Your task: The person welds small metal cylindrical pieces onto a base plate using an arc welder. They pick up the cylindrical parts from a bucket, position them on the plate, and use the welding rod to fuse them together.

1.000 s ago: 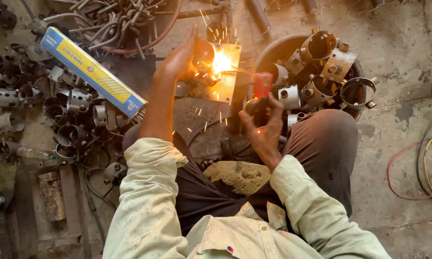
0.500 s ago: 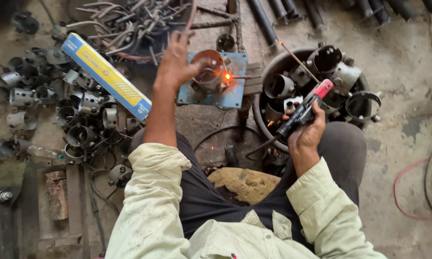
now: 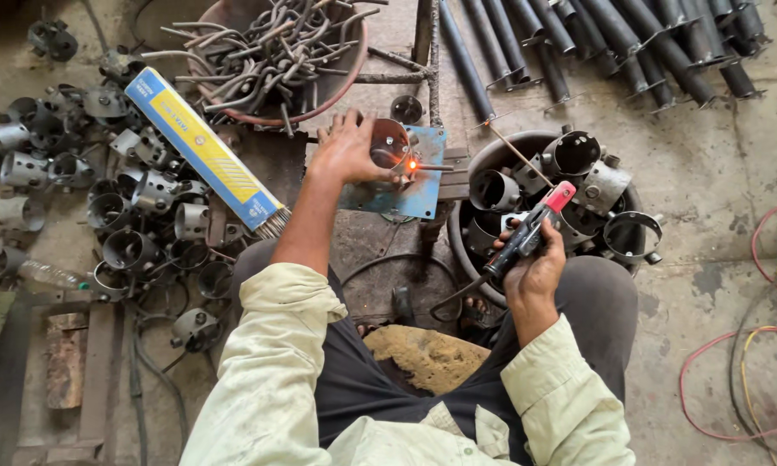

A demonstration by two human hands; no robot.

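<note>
Fingers of the left hand (image 3: 347,148) rest spread on the round rusty metal ring (image 3: 391,145) with its glowing weld spot, which sits on the blue steel jig plate (image 3: 406,194) on the floor, far from the knees. Right hand (image 3: 535,263), nearer and to the right, has its grip clenched on the black welding electrode holder with a red tip (image 3: 531,229), its thin rod (image 3: 518,154) pointing far-left above the tub of grey metal collars (image 3: 578,185). Left of the arm lies a long yellow-and-blue box of welding rods (image 3: 200,147).
</note>
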